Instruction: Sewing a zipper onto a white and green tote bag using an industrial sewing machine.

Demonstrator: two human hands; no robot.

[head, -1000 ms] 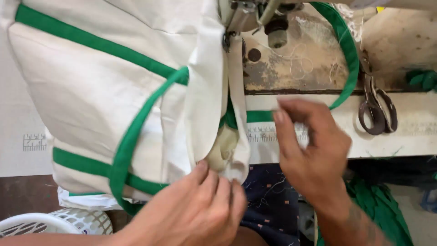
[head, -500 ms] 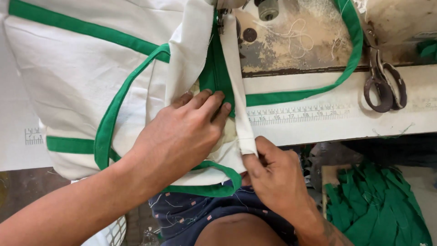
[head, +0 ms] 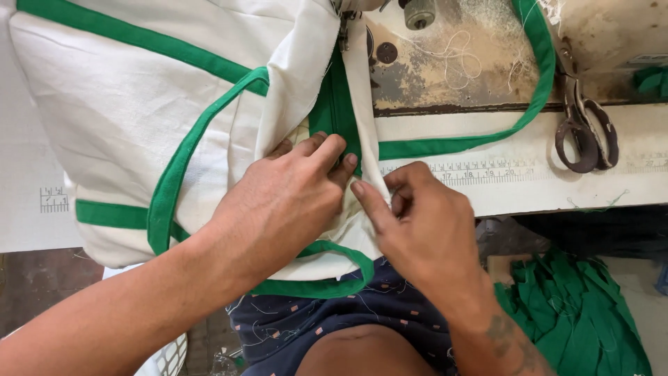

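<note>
The left hand lies flat on a white cloth bag trimmed with green tape, fingers together and pressing the fabric down near the front edge of the sewing table. The right hand sits just beside it, thumb and fingers pinched on the white seam strip of the bag. This strip runs up to the needle area at the back edge of the table. The bag covers the left part of the table and hangs over its front edge onto the person's lap. A pair of scissors lies near the right end of the table. A ruler strip runs along the front edge. A pile of green fabric lies below the table on the right.
</note>
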